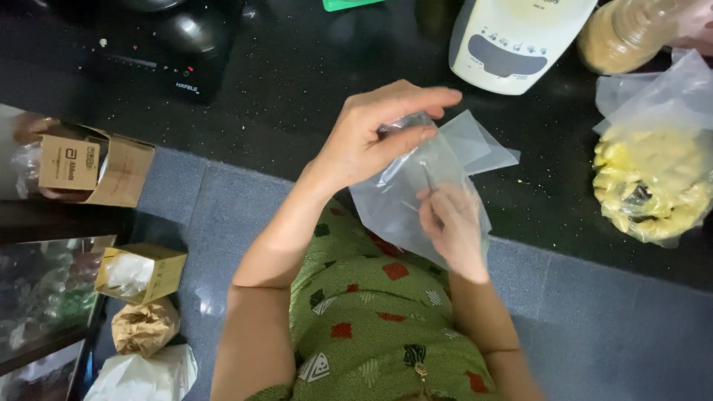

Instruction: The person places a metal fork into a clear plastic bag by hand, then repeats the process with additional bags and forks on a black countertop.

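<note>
She holds a clear plastic bag [416,186] above the near edge of the black surface [312,89]. Her left hand [371,134] pinches its top to keep it up, while the right hand [453,223], fingers curled, grips through the film.

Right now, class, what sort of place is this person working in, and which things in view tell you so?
Probably a home kitchen: a black speckled stone countertop carries a black induction hob, a cream electric appliance base and a clear plastic bag of yellow food.
</note>
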